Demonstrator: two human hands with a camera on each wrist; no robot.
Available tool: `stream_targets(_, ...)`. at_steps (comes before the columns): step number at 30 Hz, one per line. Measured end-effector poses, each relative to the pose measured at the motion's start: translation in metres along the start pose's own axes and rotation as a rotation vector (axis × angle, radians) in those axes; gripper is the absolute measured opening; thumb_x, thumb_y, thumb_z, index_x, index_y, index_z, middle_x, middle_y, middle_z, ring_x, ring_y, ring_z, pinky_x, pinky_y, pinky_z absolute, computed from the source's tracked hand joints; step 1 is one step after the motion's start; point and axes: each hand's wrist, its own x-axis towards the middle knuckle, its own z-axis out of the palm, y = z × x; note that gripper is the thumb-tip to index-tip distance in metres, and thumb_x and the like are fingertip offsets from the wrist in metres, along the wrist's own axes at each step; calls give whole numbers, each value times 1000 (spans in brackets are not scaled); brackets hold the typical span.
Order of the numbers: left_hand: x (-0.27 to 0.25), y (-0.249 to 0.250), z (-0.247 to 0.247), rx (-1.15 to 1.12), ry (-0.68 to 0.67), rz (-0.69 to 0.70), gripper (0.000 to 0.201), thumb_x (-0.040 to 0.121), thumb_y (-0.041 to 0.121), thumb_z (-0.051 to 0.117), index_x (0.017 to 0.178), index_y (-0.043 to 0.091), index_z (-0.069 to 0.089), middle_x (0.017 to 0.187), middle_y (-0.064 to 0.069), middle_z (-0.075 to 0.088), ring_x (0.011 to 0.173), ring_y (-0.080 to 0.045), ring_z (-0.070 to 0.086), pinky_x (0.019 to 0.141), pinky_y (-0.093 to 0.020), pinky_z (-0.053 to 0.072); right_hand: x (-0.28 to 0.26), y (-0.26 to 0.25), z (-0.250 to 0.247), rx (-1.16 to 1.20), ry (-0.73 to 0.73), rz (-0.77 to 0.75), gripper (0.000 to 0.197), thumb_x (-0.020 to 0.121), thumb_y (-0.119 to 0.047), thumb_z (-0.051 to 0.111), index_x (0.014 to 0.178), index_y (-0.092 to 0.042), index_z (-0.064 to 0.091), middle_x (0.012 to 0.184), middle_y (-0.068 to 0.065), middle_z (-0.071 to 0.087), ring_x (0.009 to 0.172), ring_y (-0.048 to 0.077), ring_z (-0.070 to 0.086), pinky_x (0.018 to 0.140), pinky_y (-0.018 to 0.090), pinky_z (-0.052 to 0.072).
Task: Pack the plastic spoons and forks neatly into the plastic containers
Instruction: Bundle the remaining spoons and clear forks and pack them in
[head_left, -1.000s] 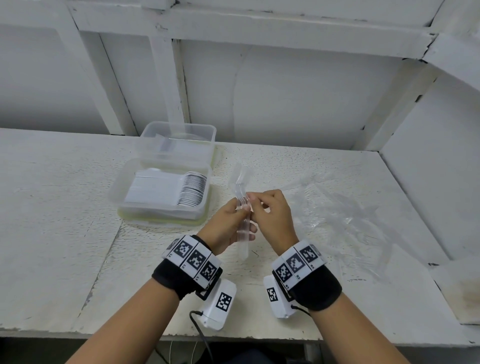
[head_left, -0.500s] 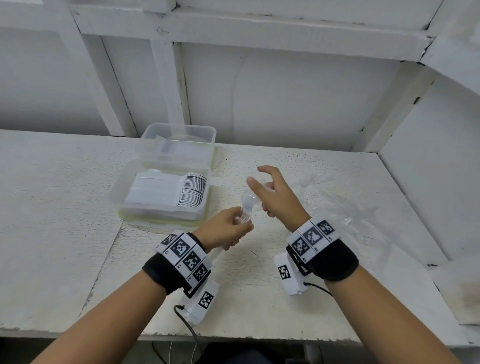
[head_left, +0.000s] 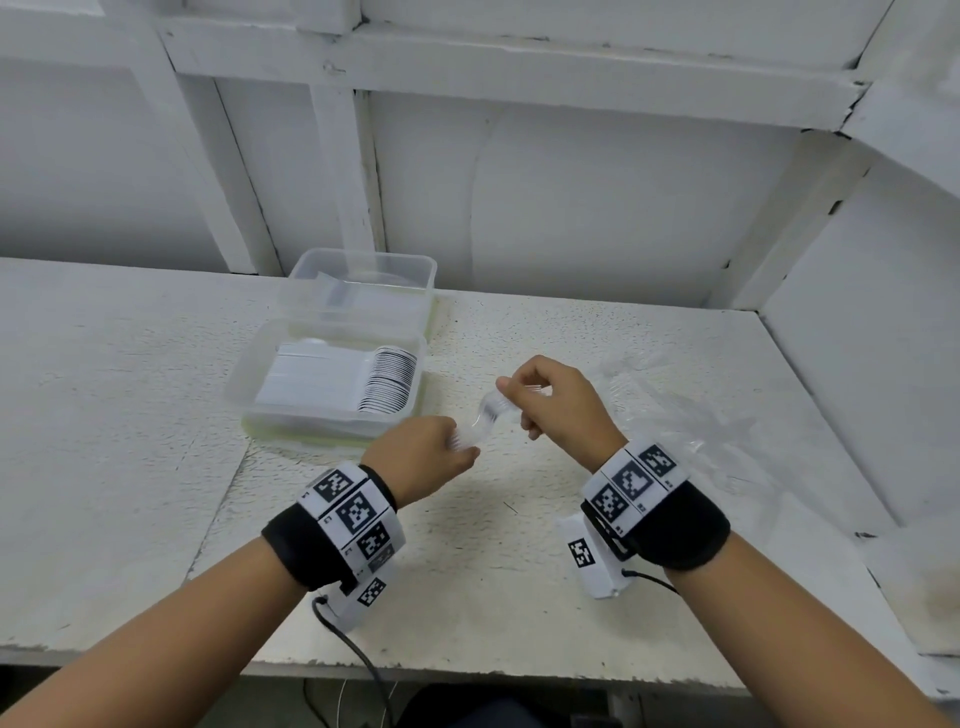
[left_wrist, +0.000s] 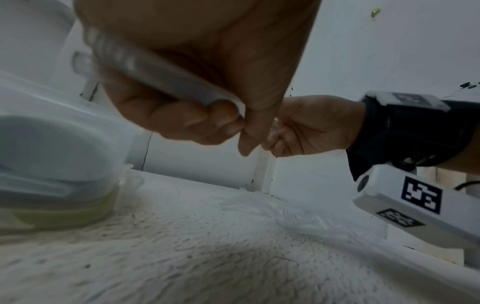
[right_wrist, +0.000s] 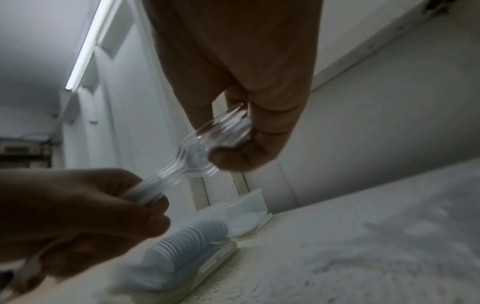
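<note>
Both hands hold a stack of clear plastic forks (head_left: 487, 419) above the table, just right of the containers. My left hand (head_left: 431, 454) grips the handles (left_wrist: 166, 80); my right hand (head_left: 545, 400) pinches the tine ends (right_wrist: 221, 131). The near clear container (head_left: 244, 400) holds a neat row of white spoons (head_left: 387, 379). A second clear container (head_left: 363, 283) stands behind it against the wall; its contents are unclear.
A crumpled clear plastic bag (head_left: 691, 426) with more clear forks (left_wrist: 298, 220) lies on the white table (head_left: 130, 415) to the right of my hands. White walls close in the back and the right side.
My right hand let go of the forks and lifted open half a second ago, and now pinches their tine ends again. The stack has tilted toward the containers.
</note>
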Motion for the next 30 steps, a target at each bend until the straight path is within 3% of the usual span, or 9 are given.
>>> stream_targets(4, 2, -5, -8, 80, 36, 22, 36, 90, 38, 50, 62, 20, 36, 63, 5, 44, 68, -18, 47, 57, -27, 32, 1, -2, -3, -482, -86, -244, 32, 91, -46, 49, 110, -23, 60, 115, 1, 57, 104, 16, 53, 90, 33, 44)
stream_targets(7, 4, -10, -18, 129, 13, 46, 35, 88, 43, 51, 63, 21, 40, 65, 6, 47, 70, -17, 49, 60, -27, 35, 0, -7, -8, -766, -217, -551, 50, 82, -57, 41, 118, -28, 60, 119, 0, 56, 104, 21, 53, 81, 40, 45)
stream_targets(10, 7, -14, -29, 167, -25, 115, 38, 87, 44, 54, 62, 19, 40, 60, 6, 43, 64, -15, 46, 58, -27, 33, 4, -8, -8, -911, -280, -724, 39, 85, -42, 46, 113, -22, 64, 108, 2, 64, 87, 25, 63, 64, 38, 49)
stream_targets(14, 10, -22, -44, 156, -57, 206, 38, 85, 41, 59, 64, 18, 37, 58, 6, 39, 56, -11, 38, 54, -26, 30, 8, -17, -5, -803, -409, -648, 34, 95, -23, 51, 127, -13, 54, 119, 7, 56, 94, 24, 60, 76, 35, 49)
stream_targets(16, 13, -26, -52, 94, -76, 248, 27, 84, 40, 63, 78, 22, 43, 64, 12, 42, 59, -6, 41, 55, -22, 32, 10, -19, -4, -714, -430, -604, 34, 96, -21, 51, 129, -11, 52, 119, 7, 56, 88, 10, 55, 80, 25, 42)
stream_targets(19, 17, -32, -62, 63, -90, 265, 28, 83, 41, 65, 92, 26, 43, 69, 15, 42, 61, 0, 41, 56, -15, 31, 16, -20, 0, -575, -428, -555, 32, 94, -18, 53, 125, -9, 54, 113, 7, 58, 76, -7, 48, 77, 10, 31)
stream_targets(25, 28, -54, -93, -59, -80, 190, 34, 80, 47, 65, 106, 30, 51, 88, 17, 57, 83, -3, 55, 70, -6, 38, 38, -27, 0, -489, -369, -499, 28, 94, -12, 54, 120, -4, 56, 104, -3, 55, 76, -29, 44, 70, -2, 34)
stream_targets(27, 36, -71, -111, -259, -32, 142, 30, 84, 42, 60, 110, 30, 51, 97, 9, 64, 94, -8, 60, 83, -17, 44, 49, -29, -3, -494, -338, -476, 28, 94, -13, 53, 121, -6, 56, 110, 2, 58, 73, -29, 43, 69, -2, 35)
stream_targets(30, 54, -101, -136, -534, 134, 36, 9, 94, 29, 50, 100, 25, 56, 97, 2, 66, 92, -15, 61, 84, -31, 48, 70, -31, -5, -480, -303, -433, 27, 94, -14, 53, 120, -8, 57, 117, 2, 59, 66, -27, 43, 66, -2, 34)
